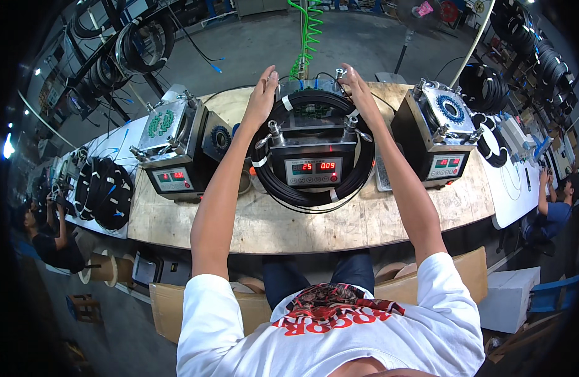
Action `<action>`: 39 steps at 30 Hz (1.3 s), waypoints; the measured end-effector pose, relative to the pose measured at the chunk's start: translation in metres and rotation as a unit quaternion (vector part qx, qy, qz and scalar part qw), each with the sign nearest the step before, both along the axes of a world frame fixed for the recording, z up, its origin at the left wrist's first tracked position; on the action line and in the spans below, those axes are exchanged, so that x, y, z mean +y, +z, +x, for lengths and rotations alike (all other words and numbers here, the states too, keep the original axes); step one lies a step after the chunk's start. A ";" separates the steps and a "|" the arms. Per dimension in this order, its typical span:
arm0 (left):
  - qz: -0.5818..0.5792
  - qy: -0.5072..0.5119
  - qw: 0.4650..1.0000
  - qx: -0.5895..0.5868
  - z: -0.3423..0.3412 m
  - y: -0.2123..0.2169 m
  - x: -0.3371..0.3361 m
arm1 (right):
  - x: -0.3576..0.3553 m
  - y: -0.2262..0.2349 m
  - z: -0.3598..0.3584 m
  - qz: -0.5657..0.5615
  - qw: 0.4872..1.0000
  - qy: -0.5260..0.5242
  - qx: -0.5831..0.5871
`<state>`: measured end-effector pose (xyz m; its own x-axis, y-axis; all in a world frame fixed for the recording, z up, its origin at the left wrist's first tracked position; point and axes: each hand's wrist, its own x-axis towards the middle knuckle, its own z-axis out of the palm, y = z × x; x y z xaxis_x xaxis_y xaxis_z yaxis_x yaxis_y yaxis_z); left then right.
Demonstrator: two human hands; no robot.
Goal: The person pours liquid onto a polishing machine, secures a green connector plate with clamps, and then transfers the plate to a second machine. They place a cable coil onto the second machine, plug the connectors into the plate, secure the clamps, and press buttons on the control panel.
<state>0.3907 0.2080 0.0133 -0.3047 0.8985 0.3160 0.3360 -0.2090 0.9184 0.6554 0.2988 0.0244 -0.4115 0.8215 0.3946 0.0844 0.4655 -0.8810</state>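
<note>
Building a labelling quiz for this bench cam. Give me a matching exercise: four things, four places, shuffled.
Things
1. Spiral hose
2. Black cable coil
3. Blue ring
4. Left hand

Places
A. On top of the right machine
B. By the far left corner of the middle machine
C. Hanging beyond the middle machine
D. Encircling the middle machine's display in this view

Pairs: 1-C, 2-D, 3-A, 4-B
</note>
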 end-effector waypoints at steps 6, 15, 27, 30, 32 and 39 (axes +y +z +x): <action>0.005 0.007 1.000 0.009 0.004 0.005 -0.007 | 0.000 -0.001 0.002 -0.021 1.000 -0.012 -0.017; -0.047 0.004 0.999 0.028 0.002 0.008 -0.009 | -0.002 -0.001 0.001 -0.029 1.000 -0.002 0.004; -0.009 -0.002 1.000 -0.005 0.011 0.010 -0.011 | 0.006 -0.007 0.003 -0.066 0.998 -0.011 -0.009; -0.039 0.005 0.999 0.026 0.014 0.017 -0.014 | 0.015 -0.015 0.002 0.017 0.999 -0.048 -0.002; -0.055 -0.001 0.998 0.014 0.010 0.015 -0.014 | 0.015 -0.016 0.001 -0.001 0.999 -0.039 -0.011; -0.026 -0.001 1.000 0.014 0.004 0.008 -0.009 | 0.011 -0.011 0.001 -0.012 1.000 -0.005 0.003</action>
